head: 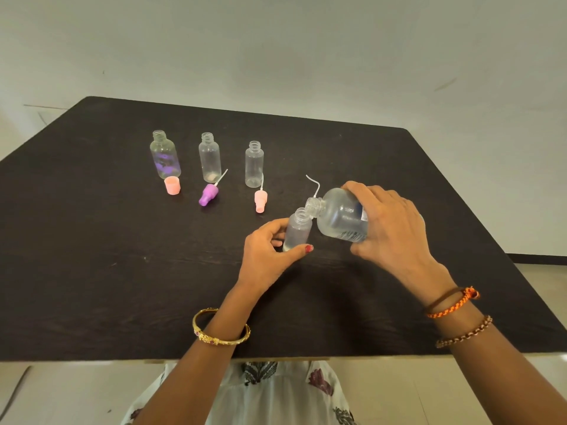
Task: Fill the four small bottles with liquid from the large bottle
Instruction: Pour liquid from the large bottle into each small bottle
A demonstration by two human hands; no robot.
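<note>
My right hand (389,231) grips the large clear bottle (340,217), tilted so its open neck sits over the mouth of a small clear bottle (297,230). My left hand (270,250) holds that small bottle upright on the dark table (122,271), thumb and fingers around its lower part. A little clear liquid shows at its bottom. Three other small bottles stand uncapped in a row farther back: the left one (165,154) with a purple tint, the middle one (210,157), and the right one (254,164).
A pink cap (172,185) stands in front of the left bottle. A purple spray top (208,194) and a pink spray top (260,200) lie in front of the other two. A thin white tube (314,184) pokes up behind the large bottle's neck.
</note>
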